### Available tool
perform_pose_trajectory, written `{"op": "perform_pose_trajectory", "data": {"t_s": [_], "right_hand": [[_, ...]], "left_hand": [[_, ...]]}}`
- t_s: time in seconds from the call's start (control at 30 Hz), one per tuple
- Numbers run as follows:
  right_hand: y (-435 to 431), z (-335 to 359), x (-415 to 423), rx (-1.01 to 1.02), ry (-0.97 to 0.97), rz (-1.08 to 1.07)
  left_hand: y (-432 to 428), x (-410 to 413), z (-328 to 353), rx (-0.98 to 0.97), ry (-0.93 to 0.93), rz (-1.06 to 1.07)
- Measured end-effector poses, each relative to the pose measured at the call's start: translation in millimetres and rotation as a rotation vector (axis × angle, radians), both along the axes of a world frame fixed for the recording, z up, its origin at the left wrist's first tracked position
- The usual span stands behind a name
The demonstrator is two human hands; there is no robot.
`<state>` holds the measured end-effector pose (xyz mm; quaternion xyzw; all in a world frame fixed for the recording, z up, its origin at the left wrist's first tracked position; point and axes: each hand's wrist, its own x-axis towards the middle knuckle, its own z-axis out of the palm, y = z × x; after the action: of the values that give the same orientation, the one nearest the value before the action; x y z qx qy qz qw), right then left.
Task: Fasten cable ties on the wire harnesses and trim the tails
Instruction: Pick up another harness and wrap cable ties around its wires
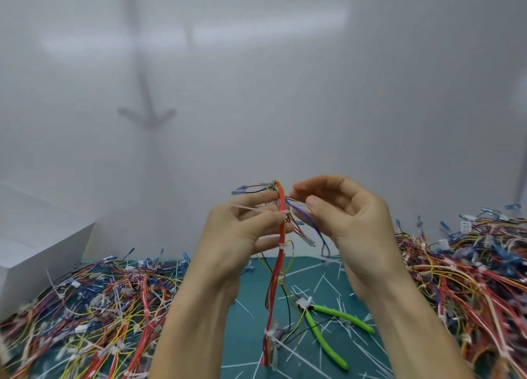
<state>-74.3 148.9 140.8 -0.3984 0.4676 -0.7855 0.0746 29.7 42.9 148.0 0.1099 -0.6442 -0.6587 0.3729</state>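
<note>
**Harness held upright above the mat: hand and workpiece state**

1. Workpiece. The wire harness (281,237), mostly red wires with yellow, black and purple strands, is held upright above the green cutting mat (313,268). Its lower end hangs down to the mat near the front edge of the view. Its top loops over between the two hands, with blue-capped leads fanning out to the left.

2. Cable ties. A white cable tie (286,213) sits on the harness at finger level. Its untrimmed tail (245,207) projects left across the left fingers. A second tie (282,247) is just below it, and a third (269,333) is near the lower end.

3. Left hand (242,233). The fingers reach to the harness and grip it at the level of the upper ties, palm toward the camera.

4. Right hand (352,221). It is raised just right of the harness top, fingers curved, with the thumb and forefinger apart. Purple wires run close to the thumb. Whether the hand holds any of them cannot be determined.

5. Surroundings. Green-handled cutters (328,326) lie on the mat, just right of the hanging harness, among scattered white offcuts (322,283). Piles of harnesses lie to the left (99,307) and to the right (470,267). A white box (37,244) stands at the far left.
</note>
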Motion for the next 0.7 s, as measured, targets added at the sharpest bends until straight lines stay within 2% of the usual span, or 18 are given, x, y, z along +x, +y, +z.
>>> {"op": "perform_pose_trajectory", "data": {"t_s": [0.13,0.33,0.47,0.57,0.63,0.7], "right_hand": [[5.6,4.1,2.1,-0.029,-0.028,-0.021],[9.9,6.5,0.4,0.126,-0.064,-0.105],[15.2,7.0,-4.2,0.437,0.11,-0.001],[16.0,5.8,-5.7,0.74,0.349,0.073],[12.7,3.0,-2.8,0.818,0.477,0.1],[6.6,-0.5,1.2,0.794,0.485,0.113]], "left_hand": [[-11.6,5.1,1.3,0.115,0.063,0.021],[-19.4,10.7,0.5,0.174,0.085,-0.037],[-17.5,10.8,0.3,0.133,0.071,0.005],[-14.3,10.3,1.6,0.145,0.11,0.012],[-12.5,9.3,2.3,0.143,0.131,0.02],[-10.3,7.5,2.6,0.138,0.142,0.017]]}}
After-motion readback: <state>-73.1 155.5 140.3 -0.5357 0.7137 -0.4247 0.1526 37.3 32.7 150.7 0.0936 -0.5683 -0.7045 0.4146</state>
